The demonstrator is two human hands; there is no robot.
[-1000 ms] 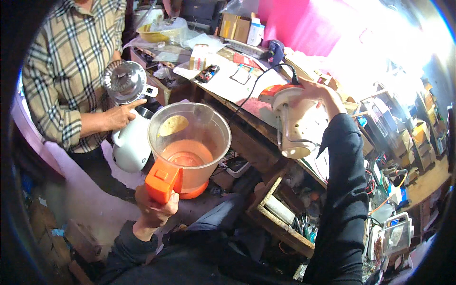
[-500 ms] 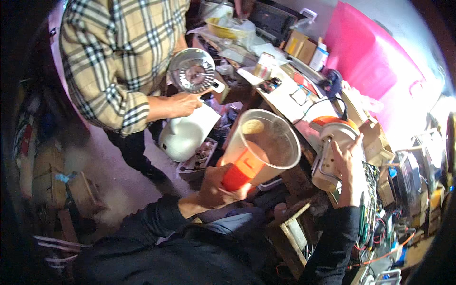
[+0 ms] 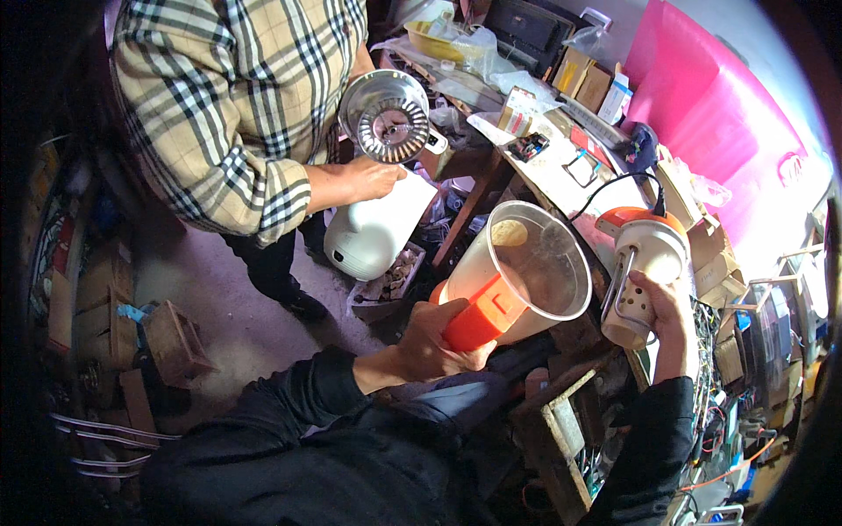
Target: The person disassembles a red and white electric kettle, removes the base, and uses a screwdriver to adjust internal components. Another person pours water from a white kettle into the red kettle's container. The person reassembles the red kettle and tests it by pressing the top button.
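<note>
My left hand [image 3: 431,340] is closed round the orange handle of a clear plastic jug [image 3: 553,280], its wide mouth tilted toward the right. A round, yellowish patch shows on the jug's inside wall. In my right hand [image 3: 671,314] is a white perforated cylinder with an orange top [image 3: 647,254]; a bent metal rod runs along its side and a black cord is at the orange end. Its fingers wrap round the lower part, partly hidden behind it.
At the left a co-worker in a checked shirt [image 3: 254,114] holds a white appliance [image 3: 373,232] with a shiny metal bowl [image 3: 386,118]. A cluttered bench [image 3: 553,171] lies ahead, beside a pink sheet [image 3: 710,114]. Wires and parts crowd the right; an open wooden drawer [image 3: 561,421] is below.
The whole view has shifted, so most things sit further right. My right hand has turned the cylinder a little, bringing more of its holes into sight. The left hand keeps its grip on the jug.
</note>
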